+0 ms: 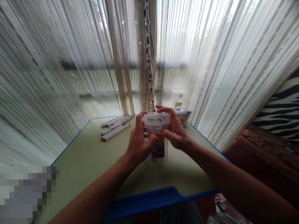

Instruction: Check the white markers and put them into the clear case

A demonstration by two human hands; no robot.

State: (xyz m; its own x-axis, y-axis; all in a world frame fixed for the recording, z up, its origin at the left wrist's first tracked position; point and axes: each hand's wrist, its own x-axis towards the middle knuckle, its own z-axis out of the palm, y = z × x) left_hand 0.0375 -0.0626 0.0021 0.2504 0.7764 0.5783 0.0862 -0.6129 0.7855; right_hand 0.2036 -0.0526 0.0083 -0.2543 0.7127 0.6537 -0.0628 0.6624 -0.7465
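A clear plastic case [157,152] with a dark printed label stands upright on the table, its lid [157,119] on top. Coloured bits show faintly through the lid. My left hand [141,141] grips the case from the left, thumb on the front just under the lid and fingers at the side. From the right, my right hand [176,132] holds it too, with its thumb on the front and its fingers up by the lid's edge. The thumbs lie close together near the front clasp. What the far-side fingers touch is hidden.
Several white markers [115,127] with coloured ends lie in a loose group at the left back of the pale green table [93,165]. At the back right stands another clear box [183,115] with its lid raised. Striped string curtains [77,62] hang behind. A blue rim [144,200] edges the table.
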